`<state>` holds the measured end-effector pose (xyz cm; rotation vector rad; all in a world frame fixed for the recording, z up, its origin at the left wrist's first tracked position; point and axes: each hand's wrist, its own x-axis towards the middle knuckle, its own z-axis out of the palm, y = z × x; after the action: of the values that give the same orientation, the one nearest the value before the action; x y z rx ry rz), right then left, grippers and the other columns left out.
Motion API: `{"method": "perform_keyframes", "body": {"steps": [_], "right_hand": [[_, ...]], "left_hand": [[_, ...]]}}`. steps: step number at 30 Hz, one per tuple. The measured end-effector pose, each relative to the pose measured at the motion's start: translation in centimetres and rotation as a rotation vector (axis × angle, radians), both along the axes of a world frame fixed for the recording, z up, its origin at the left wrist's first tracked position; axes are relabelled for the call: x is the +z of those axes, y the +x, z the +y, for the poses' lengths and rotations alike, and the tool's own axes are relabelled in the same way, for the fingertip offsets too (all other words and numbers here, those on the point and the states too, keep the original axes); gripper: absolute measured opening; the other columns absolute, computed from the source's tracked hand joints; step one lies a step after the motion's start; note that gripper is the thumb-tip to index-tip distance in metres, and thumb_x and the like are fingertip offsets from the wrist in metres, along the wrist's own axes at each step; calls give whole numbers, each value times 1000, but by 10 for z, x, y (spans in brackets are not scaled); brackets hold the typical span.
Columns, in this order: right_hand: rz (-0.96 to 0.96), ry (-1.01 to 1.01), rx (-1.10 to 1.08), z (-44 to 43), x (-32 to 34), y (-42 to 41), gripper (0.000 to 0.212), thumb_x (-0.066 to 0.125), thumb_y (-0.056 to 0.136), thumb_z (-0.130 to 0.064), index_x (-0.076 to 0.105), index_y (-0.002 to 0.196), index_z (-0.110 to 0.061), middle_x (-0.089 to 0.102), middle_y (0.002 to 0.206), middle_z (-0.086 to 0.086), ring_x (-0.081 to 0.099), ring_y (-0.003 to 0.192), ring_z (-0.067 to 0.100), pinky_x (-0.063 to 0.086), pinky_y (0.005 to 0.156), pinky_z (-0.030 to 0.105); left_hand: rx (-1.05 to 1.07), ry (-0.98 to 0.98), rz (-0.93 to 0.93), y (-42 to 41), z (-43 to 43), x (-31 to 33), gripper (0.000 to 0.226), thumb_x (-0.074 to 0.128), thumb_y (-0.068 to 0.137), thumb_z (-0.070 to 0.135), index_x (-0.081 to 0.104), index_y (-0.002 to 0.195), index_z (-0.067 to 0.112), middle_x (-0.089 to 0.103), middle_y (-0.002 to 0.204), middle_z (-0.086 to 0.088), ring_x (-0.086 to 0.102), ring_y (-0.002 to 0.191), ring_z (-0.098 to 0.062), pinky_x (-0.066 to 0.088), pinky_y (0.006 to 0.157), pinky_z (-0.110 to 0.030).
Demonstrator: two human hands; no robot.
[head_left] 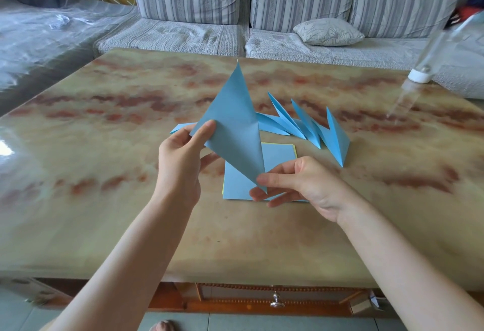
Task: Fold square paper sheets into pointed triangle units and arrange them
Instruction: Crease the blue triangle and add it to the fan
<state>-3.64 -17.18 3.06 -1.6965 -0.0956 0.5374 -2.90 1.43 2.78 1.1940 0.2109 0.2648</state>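
I hold a blue folded paper triangle (233, 121) up above the table, its long point aimed away from me. My left hand (183, 152) pinches its left corner between thumb and fingers. My right hand (296, 186) pinches its lower tip. Beneath it, a stack of square sheets (277, 157) lies flat on the table, blue on top with a yellow edge showing. Behind the stack, several finished blue pointed units (309, 126) lie in an overlapping row. One more blue piece (180, 127) pokes out to the left of my thumb.
The marble-patterned table (104, 147) has a drawer with a metal knob (276, 300) at its front. A clear bottle with a white cap (419, 76) stands at the right edge. A striped sofa with a small pillow (327, 32) runs behind the table.
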Motion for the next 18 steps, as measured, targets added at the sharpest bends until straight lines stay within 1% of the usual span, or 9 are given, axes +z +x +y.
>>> {"method": "perform_keyframes", "body": {"steps": [4, 7, 9, 12, 14, 18], "right_hand": [[-39, -36, -2, 1, -3, -1, 13, 72, 83, -16, 69, 83, -3, 75, 84, 14, 72, 76, 18, 56, 69, 27], [-84, -99, 31, 0, -3, -1, 16, 72, 83, -18, 70, 83, -3, 76, 84, 10, 72, 79, 15, 54, 71, 26], [-93, -126, 52, -1, -2, -1, 18, 72, 83, -17, 71, 86, 0, 76, 85, 9, 71, 80, 14, 54, 72, 24], [-89, -117, 47, -2, -1, 0, 17, 72, 82, -13, 70, 88, 3, 76, 84, 10, 72, 78, 14, 54, 72, 23], [-87, -117, 29, -2, -2, 0, 15, 72, 82, -12, 70, 86, 1, 76, 83, 10, 72, 78, 14, 54, 73, 24], [-70, -108, 18, -3, -2, 1, 11, 72, 82, -12, 69, 84, -2, 76, 84, 10, 72, 80, 15, 54, 72, 23]], "left_hand": [[9, -1, 4, -1, -2, -2, 14, 63, 90, 15, 66, 77, 16, 67, 91, -4, 63, 77, -11, 52, 59, -18], [23, -2, 15, 0, -1, -2, 12, 63, 90, 15, 66, 78, 15, 67, 89, -3, 62, 78, -12, 52, 59, -18], [31, -7, 18, 2, 1, -1, 12, 63, 90, 15, 65, 79, 13, 65, 94, -7, 62, 78, -14, 53, 59, -18], [27, -10, 30, 3, 3, -1, 12, 62, 91, 15, 65, 80, 12, 65, 96, -8, 63, 79, -14, 53, 59, -18], [28, -4, 31, 4, 3, -2, 11, 62, 91, 15, 65, 80, 11, 65, 99, -9, 63, 79, -14, 53, 60, -19], [26, -20, 43, 3, 4, -2, 11, 62, 91, 15, 66, 80, 12, 67, 94, -7, 64, 77, -13, 54, 61, -19]]}}
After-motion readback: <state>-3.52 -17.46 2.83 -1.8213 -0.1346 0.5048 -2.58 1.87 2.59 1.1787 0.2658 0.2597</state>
